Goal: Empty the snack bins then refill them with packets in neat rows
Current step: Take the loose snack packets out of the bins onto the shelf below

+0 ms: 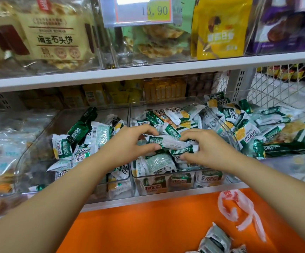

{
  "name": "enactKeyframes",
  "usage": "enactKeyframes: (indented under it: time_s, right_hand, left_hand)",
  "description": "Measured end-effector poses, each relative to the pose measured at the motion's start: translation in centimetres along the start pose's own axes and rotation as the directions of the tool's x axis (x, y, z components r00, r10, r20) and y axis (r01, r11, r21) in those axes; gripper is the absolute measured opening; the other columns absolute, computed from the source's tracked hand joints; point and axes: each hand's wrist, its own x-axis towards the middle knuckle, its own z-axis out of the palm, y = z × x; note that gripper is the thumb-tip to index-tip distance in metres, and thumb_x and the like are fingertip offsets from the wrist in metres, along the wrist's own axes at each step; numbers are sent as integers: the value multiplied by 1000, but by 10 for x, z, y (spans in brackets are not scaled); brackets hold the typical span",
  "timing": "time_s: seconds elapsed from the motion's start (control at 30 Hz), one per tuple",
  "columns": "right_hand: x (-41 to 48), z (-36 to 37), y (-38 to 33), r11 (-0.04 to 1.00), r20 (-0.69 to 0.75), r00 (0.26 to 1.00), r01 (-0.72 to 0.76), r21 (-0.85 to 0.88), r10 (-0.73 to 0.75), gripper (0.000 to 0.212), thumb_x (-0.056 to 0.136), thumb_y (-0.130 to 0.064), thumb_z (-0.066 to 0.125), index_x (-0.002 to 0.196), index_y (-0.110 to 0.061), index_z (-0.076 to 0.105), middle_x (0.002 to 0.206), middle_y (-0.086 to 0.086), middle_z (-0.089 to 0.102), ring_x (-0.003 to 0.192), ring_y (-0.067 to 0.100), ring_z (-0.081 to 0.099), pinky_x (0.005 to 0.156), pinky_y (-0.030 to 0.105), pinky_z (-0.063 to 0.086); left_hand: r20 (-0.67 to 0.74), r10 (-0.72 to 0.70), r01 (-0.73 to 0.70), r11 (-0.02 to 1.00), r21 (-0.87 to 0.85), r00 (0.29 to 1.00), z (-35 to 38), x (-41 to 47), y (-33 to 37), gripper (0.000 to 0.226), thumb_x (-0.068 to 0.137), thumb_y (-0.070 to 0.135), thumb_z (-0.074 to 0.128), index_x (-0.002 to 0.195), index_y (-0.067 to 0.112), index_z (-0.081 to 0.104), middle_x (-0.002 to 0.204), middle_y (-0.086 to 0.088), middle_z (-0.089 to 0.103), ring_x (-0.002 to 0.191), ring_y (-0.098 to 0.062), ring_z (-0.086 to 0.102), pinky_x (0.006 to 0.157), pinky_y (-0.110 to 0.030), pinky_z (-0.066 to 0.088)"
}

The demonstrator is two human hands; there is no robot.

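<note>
Left hand (129, 141) and right hand (209, 149): each grip is half-closed, pinching opposite ends of one green-and-white foil snack packet (168, 142) atop the heaped middle clear plastic bin (166, 102). Risk: the heap stands above the rim, so lifting may spill neighbouring packets onto the orange tabletop (148, 225).

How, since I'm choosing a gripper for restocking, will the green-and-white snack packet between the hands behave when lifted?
Probably light: the snack packet sits between fingertips of the left hand and right hand. Its glossy, crinkled film likely slips and dents when squeezed.
</note>
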Motion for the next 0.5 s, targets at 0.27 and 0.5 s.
enactKeyframes:
  time_s: [0.27, 0.5]
  right_hand:
    - [-17, -35, 4, 980, -125, 979, -147, 130, 164, 53, 77, -35, 75, 125, -18, 58, 133, -3, 56, 62, -5, 49, 68, 20, 39]
    - [-46, -49, 8, 929, -166, 932, -279, 244, 323, 57, 77, -33, 76, 128, -15, 55, 138, -2, 49, 123, 12, 46, 91, 23, 31]
  left_hand:
    - [157, -123, 25, 857, 514, 980, 2, 14, -1, 74, 72, 75, 56, 133, 37, 39, 140, 10, 49, 122, -15, 52, 117, -54, -2]
    - [384, -217, -96, 753, 651, 897, 17, 28, 24, 76, 78, 70, 57, 142, 38, 32, 138, -1, 48, 128, -24, 46, 112, -64, -7]
